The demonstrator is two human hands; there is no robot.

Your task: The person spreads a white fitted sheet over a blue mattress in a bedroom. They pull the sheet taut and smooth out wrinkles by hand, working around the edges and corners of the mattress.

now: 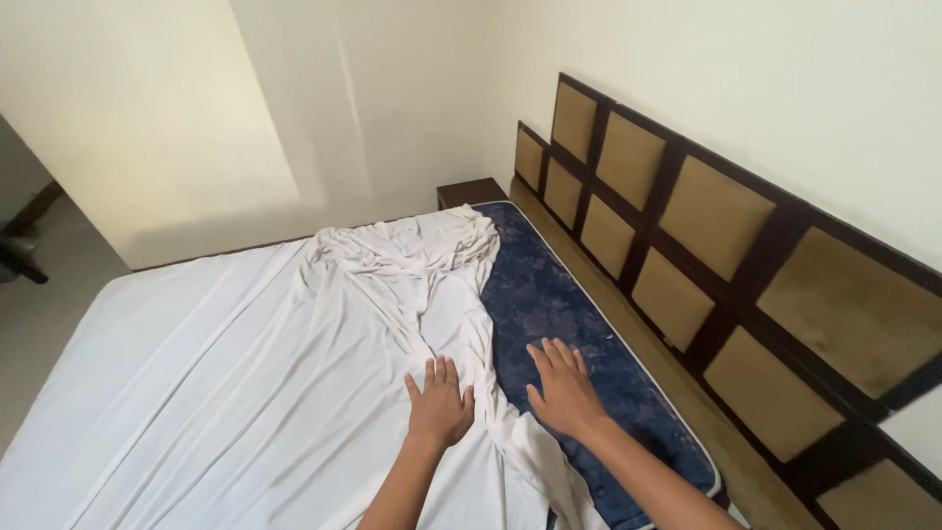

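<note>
You are looking down at one mattress (579,324), dark blue with a floral pattern, laid bare along a strip that runs from about 12 o'clock down to 5 o'clock. One white bedsheet (245,363) covers the rest of it, spreading from the centre out to 9 o'clock; its free edge is bunched into a rumpled ridge that runs from 12 o'clock down to your hands at 6 o'clock. One headboard (726,255) stands along the wall from 1 to 4 o'clock: a dark wooden frame holding about a dozen tan padded panels in two rows, some cut off by the edge of view. One small dark bedside table (469,191) sits at 12 o'clock, just beyond the mattress corner.

Your two hands are both flat and released, fingers stretched, grasping nothing. Your left hand (439,402) presses on the sheet just left of the ridge. Your right hand (562,388) rests palm down on the bare mattress, its heel beside the sheet's edge.
</note>
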